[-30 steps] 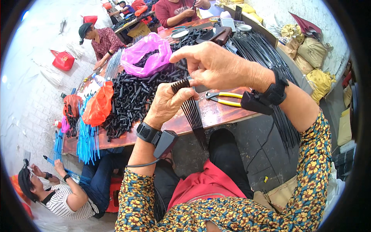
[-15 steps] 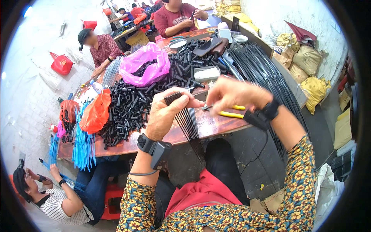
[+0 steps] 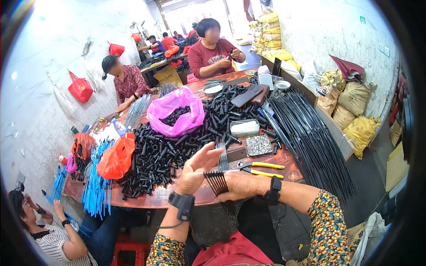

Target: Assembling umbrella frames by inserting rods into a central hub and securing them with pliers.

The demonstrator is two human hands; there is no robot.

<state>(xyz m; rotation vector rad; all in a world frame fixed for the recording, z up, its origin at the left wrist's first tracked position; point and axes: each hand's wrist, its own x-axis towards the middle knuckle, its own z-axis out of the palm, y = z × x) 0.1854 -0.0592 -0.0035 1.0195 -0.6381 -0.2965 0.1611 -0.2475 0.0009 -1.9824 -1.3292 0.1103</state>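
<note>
Your right hand (image 3: 242, 185) has dropped from above the bundle to the table edge, now closed around the fan of thin black rods (image 3: 216, 181), their long axis running away from you. Your left hand (image 3: 197, 169) stands open-fingered against the rods' left side. Yellow-handled pliers (image 3: 259, 168) lie just beyond, the black tube pile (image 3: 164, 155) farther left.
</note>
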